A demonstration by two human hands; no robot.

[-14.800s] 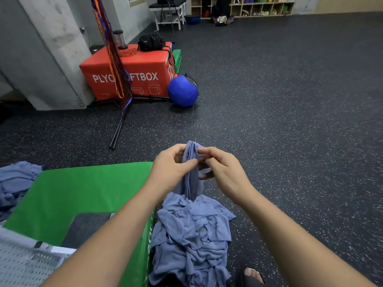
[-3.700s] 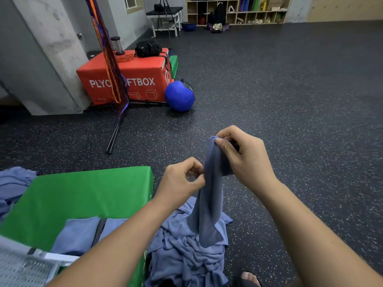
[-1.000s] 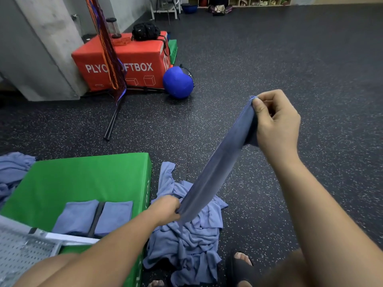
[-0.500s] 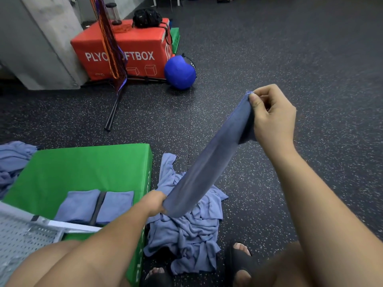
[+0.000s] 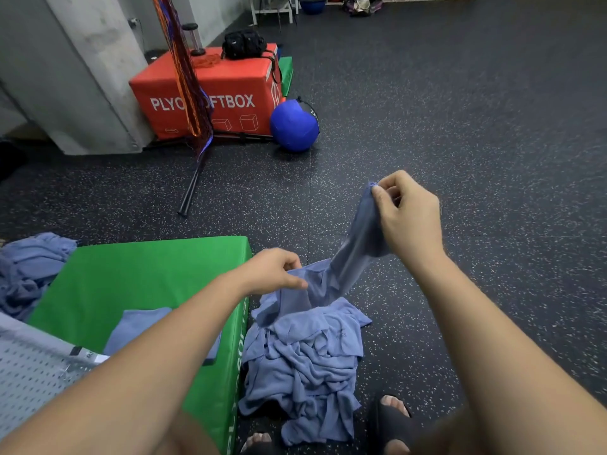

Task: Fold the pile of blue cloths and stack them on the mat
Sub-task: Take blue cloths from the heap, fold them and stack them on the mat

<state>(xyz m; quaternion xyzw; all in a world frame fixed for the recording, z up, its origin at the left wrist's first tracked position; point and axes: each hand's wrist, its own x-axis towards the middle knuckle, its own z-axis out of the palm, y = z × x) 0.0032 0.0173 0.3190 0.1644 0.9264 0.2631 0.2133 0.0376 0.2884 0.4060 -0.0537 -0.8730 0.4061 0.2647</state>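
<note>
One cloth (image 5: 348,266) (pinched), left hand (image 5: 272,274), right hand (image 5: 410,220)

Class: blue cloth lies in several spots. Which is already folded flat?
The folded cloth on the green mat. The floor pile and far-left heap are crumpled; the held cloth hangs unfolded.

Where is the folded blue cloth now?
Head view: the folded cloth lies on the green mat, lower left, beside the loose pile on the floor, partly behind the left forearm.
</note>
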